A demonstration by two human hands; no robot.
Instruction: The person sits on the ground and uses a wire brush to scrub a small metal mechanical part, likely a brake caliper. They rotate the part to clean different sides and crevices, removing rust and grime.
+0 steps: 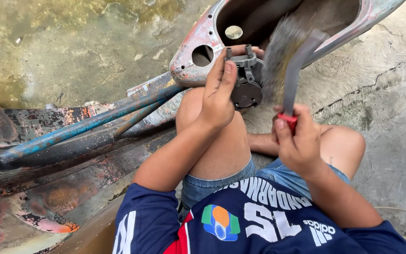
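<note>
Left hand [218, 96] clamped on half-hidden grey metal part [246, 87] — right hand [297, 141] around blurred brush [285, 61].

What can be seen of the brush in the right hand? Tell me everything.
The brush has a grey curved handle with a red end, gripped by the right hand. Its head is a broad tuft of grey bristles, blurred in this view. It stands roughly upright, tilted left, bristles against the side of the small dark metal part held in the left hand, above the knees.

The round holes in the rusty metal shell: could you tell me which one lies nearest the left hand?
The larger, dark hole, just left of the left hand. The smaller hole sits higher and shows pale ground through it.
</note>
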